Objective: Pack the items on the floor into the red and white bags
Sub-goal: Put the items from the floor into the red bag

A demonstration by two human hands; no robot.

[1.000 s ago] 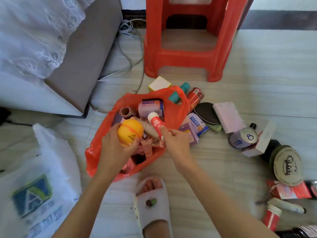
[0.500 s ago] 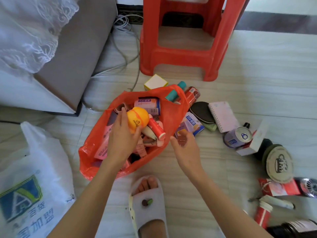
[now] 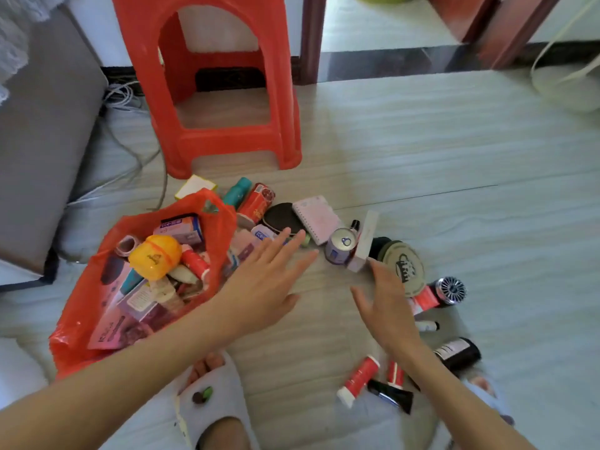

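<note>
The red bag (image 3: pixel 76 306) lies open on the floor at the left, stuffed with boxes and tubes; a yellow-orange ball (image 3: pixel 155 256) rests on top. My left hand (image 3: pixel 264 280) hovers open, fingers spread, just right of the bag. My right hand (image 3: pixel 388 305) is open too, near a small can (image 3: pixel 339 246) and a white box (image 3: pixel 363 241). Loose items lie beyond: a notebook (image 3: pixel 315 217), a round tin (image 3: pixel 402 269), a red can (image 3: pixel 256 199). Only a white corner of the other bag (image 3: pixel 18 368) shows at the lower left.
A red plastic stool (image 3: pixel 220 131) stands behind the bag. A grey cushion edge (image 3: pixel 42 131) and cables (image 3: pixel 123 95) fill the left. Tubes (image 3: pixel 358 378) and a dark bottle (image 3: pixel 457 352) lie near my right arm. My slippered foot (image 3: pixel 211 394) is at the bottom.
My left hand released the yellow-orange ball into the red bag and moved right. My right hand moved right toward the loose items. The view tilted up and to the right.
</note>
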